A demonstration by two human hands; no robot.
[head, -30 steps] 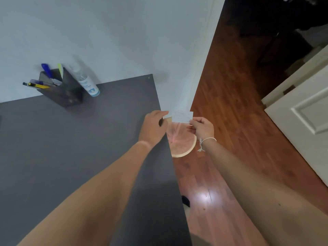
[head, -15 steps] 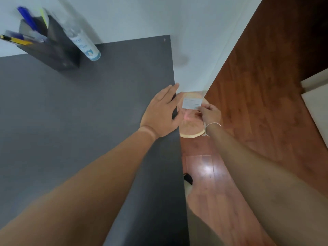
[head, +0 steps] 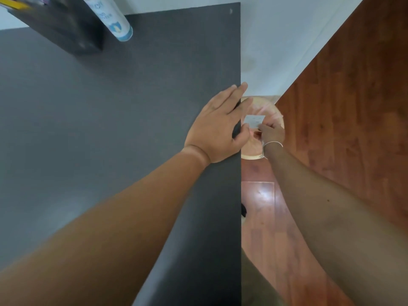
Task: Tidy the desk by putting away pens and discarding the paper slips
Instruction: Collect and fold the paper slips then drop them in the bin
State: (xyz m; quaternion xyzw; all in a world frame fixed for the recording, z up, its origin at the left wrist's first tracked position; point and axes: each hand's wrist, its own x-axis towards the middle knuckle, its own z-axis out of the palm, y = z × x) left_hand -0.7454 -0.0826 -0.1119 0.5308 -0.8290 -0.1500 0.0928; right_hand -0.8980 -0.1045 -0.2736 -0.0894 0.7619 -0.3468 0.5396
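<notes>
A small white paper slip (head: pixel 254 120) is pinched in the fingers of my right hand (head: pixel 272 133), low beside the desk and over the mouth of a round bin with a pink liner (head: pixel 278 117) on the floor. My left hand (head: pixel 217 127) lies flat on the right edge of the dark grey desk (head: pixel 123 111), fingers spread, thumb hooked over the edge close to the slip. A black pen holder (head: pixel 66 29) with pens sticking out stands at the desk's far left corner, partly cut off by the frame.
A white spray bottle (head: pixel 112 18) leans next to the pen holder. A white wall runs behind the desk and bin. Reddish wooden floor (head: pixel 344 133) lies to the right. A small dark object (head: pixel 243 210) sits on the floor by the desk edge.
The view tilted down and closer. My right hand lowered the slip toward the bin mouth. My left hand let go of the slip and flattened onto the desk edge.
</notes>
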